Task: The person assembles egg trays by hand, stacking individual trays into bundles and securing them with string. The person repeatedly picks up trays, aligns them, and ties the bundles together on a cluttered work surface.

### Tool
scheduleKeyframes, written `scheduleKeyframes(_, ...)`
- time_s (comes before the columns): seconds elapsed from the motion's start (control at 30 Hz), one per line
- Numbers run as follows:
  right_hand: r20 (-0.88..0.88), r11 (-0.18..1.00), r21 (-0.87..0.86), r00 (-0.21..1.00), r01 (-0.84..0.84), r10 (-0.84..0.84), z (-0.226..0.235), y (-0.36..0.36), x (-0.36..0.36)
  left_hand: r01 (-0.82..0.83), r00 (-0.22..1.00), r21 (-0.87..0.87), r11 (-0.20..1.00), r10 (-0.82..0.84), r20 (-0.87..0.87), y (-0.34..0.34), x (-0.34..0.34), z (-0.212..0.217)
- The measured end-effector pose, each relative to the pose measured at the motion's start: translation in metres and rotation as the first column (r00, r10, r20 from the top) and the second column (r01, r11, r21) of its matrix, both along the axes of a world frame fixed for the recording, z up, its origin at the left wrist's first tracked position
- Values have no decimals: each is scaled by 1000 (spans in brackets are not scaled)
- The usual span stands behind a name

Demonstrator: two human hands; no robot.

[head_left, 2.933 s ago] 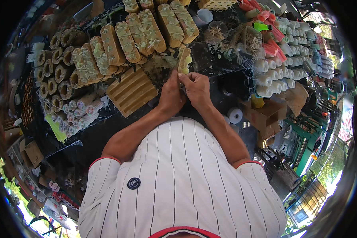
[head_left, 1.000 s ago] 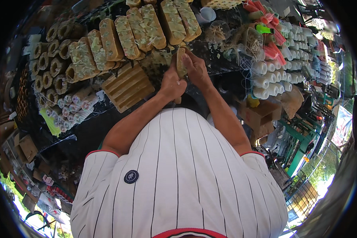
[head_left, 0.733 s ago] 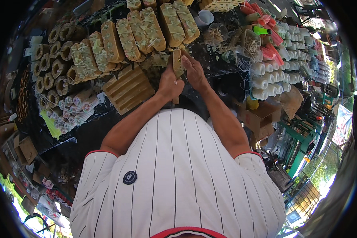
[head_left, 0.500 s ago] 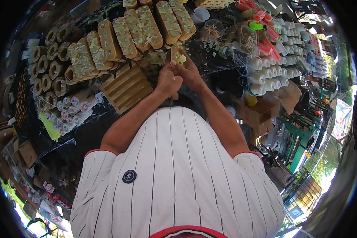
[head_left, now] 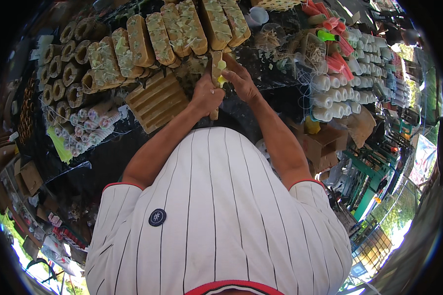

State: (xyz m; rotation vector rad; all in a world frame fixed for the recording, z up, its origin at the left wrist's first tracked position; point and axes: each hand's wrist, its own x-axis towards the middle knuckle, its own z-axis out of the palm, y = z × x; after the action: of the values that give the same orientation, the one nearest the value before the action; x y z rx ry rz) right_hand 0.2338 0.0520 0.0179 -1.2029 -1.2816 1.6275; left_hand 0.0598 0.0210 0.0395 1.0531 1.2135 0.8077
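My left hand (head_left: pixel 207 96) is closed round a narrow tan bar (head_left: pixel 216 60), which points away from me; its lower end sticks out below my fist. Pale yellow-green spots show along the bar's upper face. My right hand (head_left: pixel 243 84) is at the bar's right side, fingers bent, with the thumb and fingertips at a small bright yellow-green piece (head_left: pixel 221 79). Whether that piece is fixed to the bar or loose, I cannot tell. Just beyond the bar's far end stands a row of tan, waxy-looking blocks (head_left: pixel 163 40) with pale flakes on top.
A ridged tan slab (head_left: pixel 157 102) lies left of my hands. Farther left are stacked hollow tan tubes (head_left: pixel 70 72) and a bundle of thin wrapped rolls (head_left: pixel 91 125). On the right are rows of white cylinders (head_left: pixel 335 94), red pieces (head_left: pixel 335 65) and a cardboard box (head_left: pixel 324 143).
My right hand has drawn slightly apart from the left, so more of the bar and its yellow-green spots show. My left hand keeps its hold. The view has shifted a little.
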Motion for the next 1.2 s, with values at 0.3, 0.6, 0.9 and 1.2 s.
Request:
scheduleKeyframes(0.3, 140, 917, 29, 906, 399, -399, 36, -22, -47, 8, 992, -5, 1000, -8, -122, 0, 2, 5)
scheduleKeyframes(0.6, -67, 871, -22, 869, 490, -490, -12, -1, 42, 24, 941, -27, 999, -31, -336, 5, -19, 8)
scheduleKeyframes(0.9, 148, 800, -484, 934, 355, -325, 1, 11, 128, -117, 973, -16, 993, 111, -200, -36, -82, 27)
scheduleKeyframes(1.2, -179, 904, -420, 971, 72, -161, -6, 11, 168, -565, 741, -169, 808, 587, 326, -122, -145, 85)
